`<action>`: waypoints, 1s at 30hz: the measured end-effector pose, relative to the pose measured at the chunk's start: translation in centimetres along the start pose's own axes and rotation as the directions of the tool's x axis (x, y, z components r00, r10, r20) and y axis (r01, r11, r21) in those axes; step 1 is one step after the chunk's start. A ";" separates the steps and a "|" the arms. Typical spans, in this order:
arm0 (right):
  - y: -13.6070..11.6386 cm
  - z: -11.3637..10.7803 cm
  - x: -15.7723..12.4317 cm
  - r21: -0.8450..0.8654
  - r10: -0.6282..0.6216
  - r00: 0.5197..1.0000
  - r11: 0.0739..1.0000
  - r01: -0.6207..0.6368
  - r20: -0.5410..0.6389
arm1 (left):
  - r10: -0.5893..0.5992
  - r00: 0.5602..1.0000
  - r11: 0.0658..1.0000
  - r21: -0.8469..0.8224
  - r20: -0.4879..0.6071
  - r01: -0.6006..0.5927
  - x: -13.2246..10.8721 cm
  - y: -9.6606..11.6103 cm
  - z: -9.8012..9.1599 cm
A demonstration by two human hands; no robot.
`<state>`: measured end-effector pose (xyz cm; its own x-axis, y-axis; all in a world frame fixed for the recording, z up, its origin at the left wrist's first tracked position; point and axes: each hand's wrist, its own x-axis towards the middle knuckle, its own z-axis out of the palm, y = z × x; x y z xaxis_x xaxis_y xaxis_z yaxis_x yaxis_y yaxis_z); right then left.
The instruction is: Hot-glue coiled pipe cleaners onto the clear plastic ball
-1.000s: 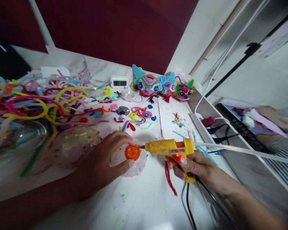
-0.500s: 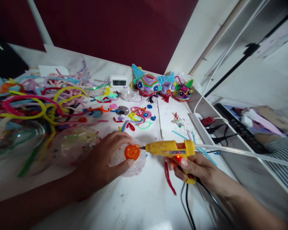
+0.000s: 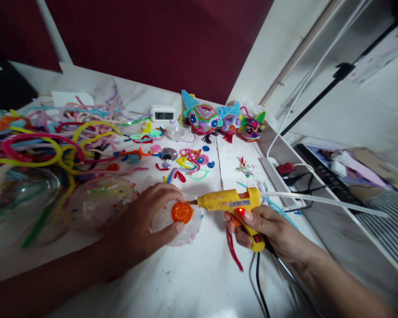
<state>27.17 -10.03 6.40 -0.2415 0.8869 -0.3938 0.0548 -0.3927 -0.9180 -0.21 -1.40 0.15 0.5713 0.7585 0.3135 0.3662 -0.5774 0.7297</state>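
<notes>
Bent around a clear plastic dome (image 3: 188,235) on the white table, my left hand (image 3: 157,210) steadies it with thumb and fingers. On the dome, between thumb and fingertips, lies a flat orange pipe cleaner coil (image 3: 181,212). My right hand (image 3: 263,225) grips a yellow hot glue gun (image 3: 223,200) by its handle, a red light glowing on it. The gun's metal nozzle points left and reaches the coil's upper right edge. A red pipe cleaner piece (image 3: 233,251) hangs below my right fingers. A glue stick (image 3: 305,199) sticks out of the gun's back.
Many coloured pipe cleaners (image 3: 66,145) pile up at left, near more clear domes (image 3: 97,201). Behind stand a small digital clock (image 3: 163,114) and three decorated animal heads (image 3: 204,120). A power strip (image 3: 280,179) runs along the right ledge; the gun's black cord (image 3: 259,282) trails downward.
My right hand has shifted the glue gun slightly left and up, so its nozzle now meets the orange coil's upper edge. My left hand keeps its hold on the dome.
</notes>
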 end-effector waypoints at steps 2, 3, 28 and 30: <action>0.1 0.0 0.0 0.012 -0.004 1.000 1.000 0.004 0.004 | 0.017 1.000 1.000 0.003 -0.006 -0.017 0.0 0.0 0.0; 0.1 0.0 -0.1 0.018 -0.006 1.000 1.000 0.005 0.009 | 0.022 1.000 1.000 0.008 -0.007 -0.022 0.0 -0.1 0.0; 0.9 0.2 -0.5 0.129 -0.018 1.000 0.992 0.016 0.018 | 0.059 0.998 0.998 0.019 0.012 -0.060 -0.2 -0.4 -0.1; 1.0 0.2 -0.5 0.142 -0.021 1.000 0.990 0.018 0.023 | 0.057 0.998 0.998 0.021 0.016 -0.057 -0.2 -0.4 -0.2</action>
<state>27.13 -10.87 5.69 -0.2648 0.8893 -0.3730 -0.0873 -0.4073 -0.9091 -0.61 -1.26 -0.11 0.6029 0.7196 0.3444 0.3486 -0.6260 0.6976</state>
